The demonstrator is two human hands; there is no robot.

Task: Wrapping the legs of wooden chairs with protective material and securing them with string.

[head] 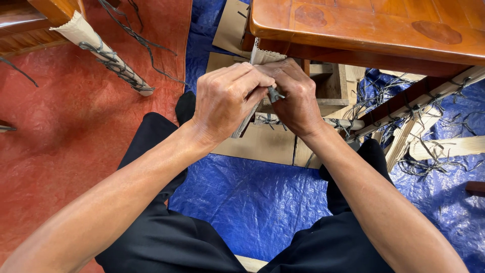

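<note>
We see both hands meeting just under front edge of wooden table (364,30). Left hand (227,98) curled, fingers closed around wrapped table leg (260,58), cardboard-sheathed, running down behind knuckles. Right hand (298,101) pressed against left, fingers pinching dark strap end (275,94) between the two hands. Second wrapped leg (101,50), bound with dark straps, lies upper left over red floor (60,131). Blue tarp (252,202) spreads below, between our knees. Loose straps (419,121) tangle around wooden slats right.

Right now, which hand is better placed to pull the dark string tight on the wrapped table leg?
Probably the right hand: it pinches the dark string, while the left hand grips the wrapped leg.
</note>
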